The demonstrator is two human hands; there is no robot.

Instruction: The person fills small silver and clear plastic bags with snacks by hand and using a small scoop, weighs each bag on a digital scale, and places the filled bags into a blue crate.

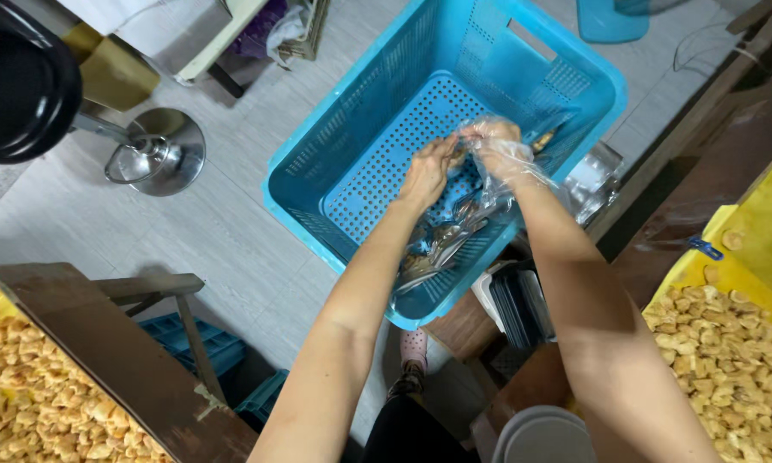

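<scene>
Your left hand (427, 171) and right hand (493, 146) both grip the clear crinkly plastic bag (454, 236) above the perforated blue plastic crate (386, 163), keeping its contents hanging inside.

Single head view, looking steeply down, near blue crate (377, 163).

A small food-packing workshop: heaped snack pieces (720, 351), plastic crate (386, 94), tiled floor (223, 231).

Blue crate (377, 103): perforated plastic, smooth, slightly glossy. Bag (506, 159): thin clear film, crinkled, shiny. Spoons (441, 244): polished metal. Stool base (159, 153): chromed metal, mirror-glossy. Floor (231, 231): matt grey wood-look planks. Bench (120, 360): rough worn wood.
</scene>
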